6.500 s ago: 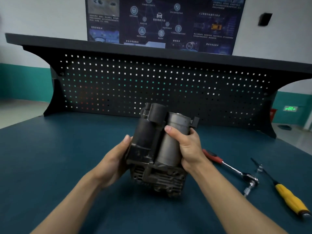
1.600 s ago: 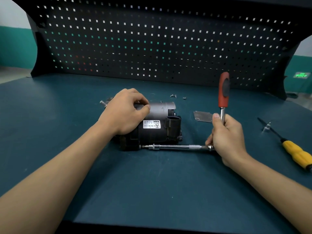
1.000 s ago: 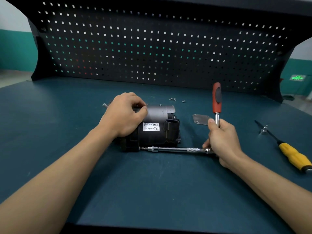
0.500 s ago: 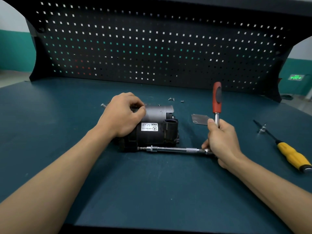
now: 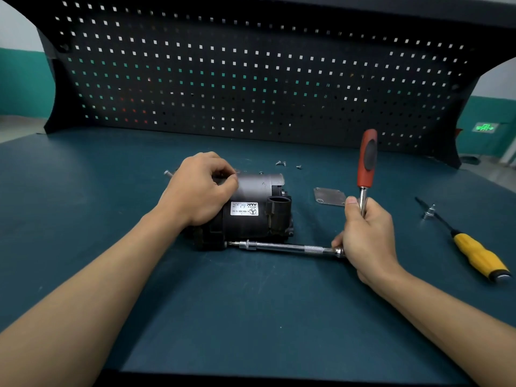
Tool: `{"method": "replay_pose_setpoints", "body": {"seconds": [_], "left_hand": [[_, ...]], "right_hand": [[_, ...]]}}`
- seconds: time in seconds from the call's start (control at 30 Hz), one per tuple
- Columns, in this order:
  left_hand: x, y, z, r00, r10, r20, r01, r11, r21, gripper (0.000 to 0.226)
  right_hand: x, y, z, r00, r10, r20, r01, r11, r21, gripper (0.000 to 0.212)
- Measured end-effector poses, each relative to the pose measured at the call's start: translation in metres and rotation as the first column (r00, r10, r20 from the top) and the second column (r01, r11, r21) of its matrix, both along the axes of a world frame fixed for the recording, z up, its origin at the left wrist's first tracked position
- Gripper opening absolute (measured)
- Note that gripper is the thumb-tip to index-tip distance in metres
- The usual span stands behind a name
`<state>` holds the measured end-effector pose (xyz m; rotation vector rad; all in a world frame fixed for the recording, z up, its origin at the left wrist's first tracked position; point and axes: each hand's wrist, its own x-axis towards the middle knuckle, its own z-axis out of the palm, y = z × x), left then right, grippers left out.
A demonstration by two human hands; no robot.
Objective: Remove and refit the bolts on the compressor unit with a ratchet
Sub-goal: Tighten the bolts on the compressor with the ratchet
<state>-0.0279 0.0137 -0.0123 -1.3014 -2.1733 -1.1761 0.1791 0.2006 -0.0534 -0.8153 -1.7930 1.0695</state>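
Lying mid-frame on the table (image 5: pixel 251 317), the compressor (image 5: pixel 252 219) looks heavy, rigid and apt to roll; the left hand (image 5: pixel 198 189) curls its fingers over the barrel, the right hand (image 5: pixel 367 236) wraps the ratchet (image 5: pixel 366 163).

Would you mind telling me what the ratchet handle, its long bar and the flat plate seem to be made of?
The ratchet handle looks like matte red plastic or rubber with a dark inset. Its long bar gleams like polished steel, with a knurled band. The plate beside the compressor seems dull grey metal, with corner holes.
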Motion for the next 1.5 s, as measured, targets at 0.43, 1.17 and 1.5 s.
{"method": "replay_pose_setpoints", "body": {"seconds": [0.43, 1.17, 1.5], "left_hand": [[-0.001, 0.000, 0.000, 1.000, 0.005, 0.006, -0.005, 1.000, 0.004, 0.017], [0.007, 0.000, 0.003, 0.999, 0.012, 0.030, -0.012, 1.000, -0.012, 0.018], [-0.004, 0.002, 0.000, 0.999, 0.044, -0.016, -0.045, 0.999, -0.018, 0.011]], "right_hand": [[0.002, 0.000, 0.002, 1.000, 0.016, -0.019, -0.016, 1.000, -0.016, 0.036], [-0.025, 0.021, 0.033, 0.891, 0.344, 0.297, -0.156, 0.845, -0.511, 0.011], [-0.023, 0.016, 0.013, 0.971, 0.214, 0.106, -0.168, 0.927, -0.335, 0.033]]}}
